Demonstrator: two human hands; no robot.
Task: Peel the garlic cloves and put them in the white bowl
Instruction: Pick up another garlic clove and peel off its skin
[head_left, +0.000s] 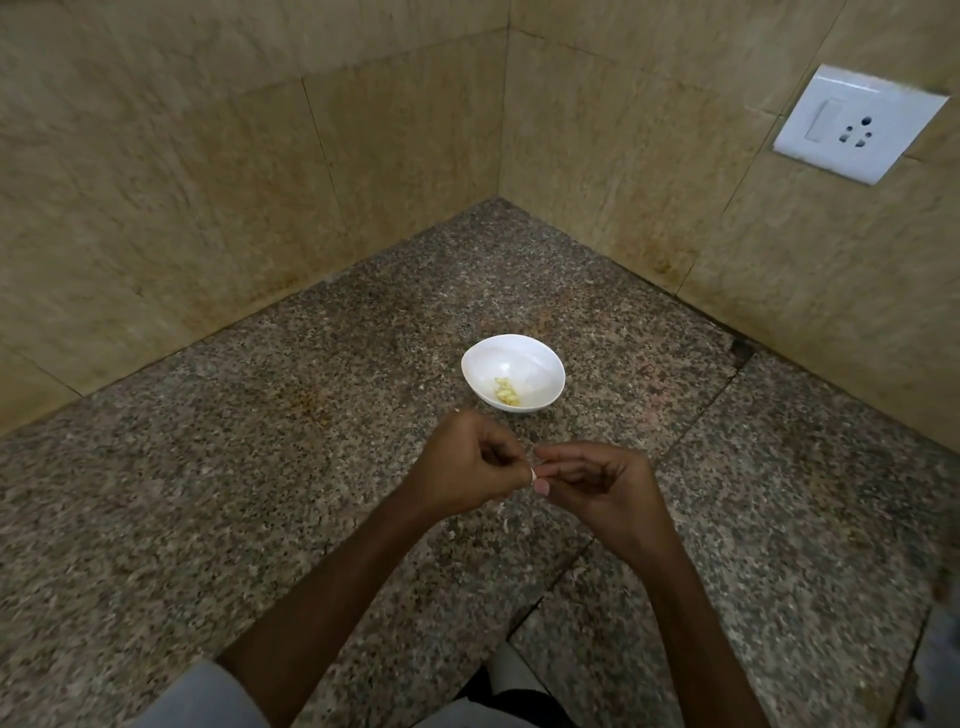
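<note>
A white bowl (540, 358) stands on the speckled granite counter (260, 467) and holds a few pale yellow peeled cloves (506, 391). Just in front of it, my left hand (467, 467) and my right hand (602, 488) meet above the counter, fingers curled. Between their fingertips they pinch a small whitish garlic clove (535, 475), mostly hidden by the fingers.
Bits of white garlic skin (506, 522) lie on the counter below my hands. Tiled walls close the corner behind the bowl. A white switch and socket plate (857, 122) sits on the right wall. A seam (623, 519) crosses the counter diagonally.
</note>
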